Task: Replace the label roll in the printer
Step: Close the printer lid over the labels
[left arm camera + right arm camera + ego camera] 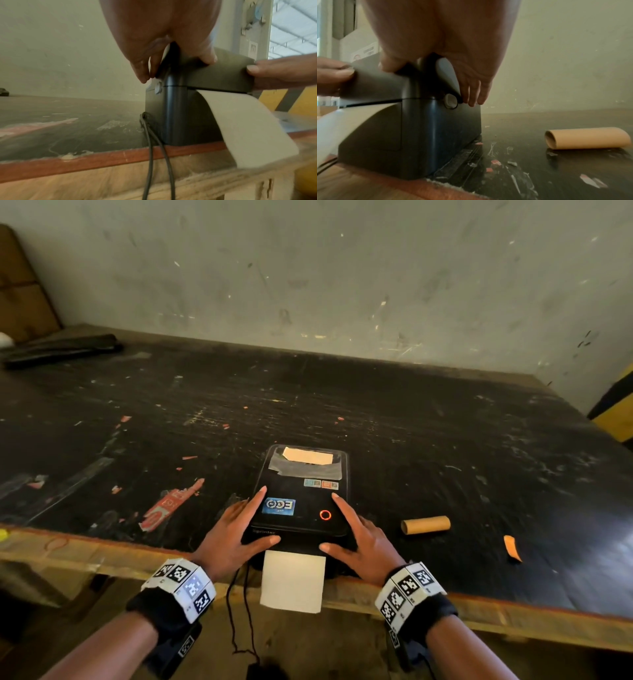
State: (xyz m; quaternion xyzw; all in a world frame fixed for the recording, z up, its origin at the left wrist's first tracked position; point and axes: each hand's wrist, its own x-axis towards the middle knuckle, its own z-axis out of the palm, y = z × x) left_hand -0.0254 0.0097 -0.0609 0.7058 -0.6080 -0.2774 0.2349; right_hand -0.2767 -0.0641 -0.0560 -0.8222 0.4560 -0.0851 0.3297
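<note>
Printer (301,501) sits at the near edge of the tabletop (411,419), lid down, long axis running near-to-far, label strip (293,580) fed out of the front slot and hanging over the near edge. Left hand (233,534) rests flat on the lid's left side, right hand (359,537) on its right side; both have fingers straight, gripping nothing, thumbs lying along the lid's front lip. From the wrist views the outer fingers (473,92) reach down each side to just beside the round latch buttons (451,102). My read: lid is being pressed shut, or about to be unlatched (can't tell which). Either way the move is symmetric, both hands equally near, force straight down or inward at the latches. Empty cardboard core (425,524) lies on the tabletop to the right, well apart from the printer, axis left-right. Cable (150,155) drops off the near edge on the left.
</note>
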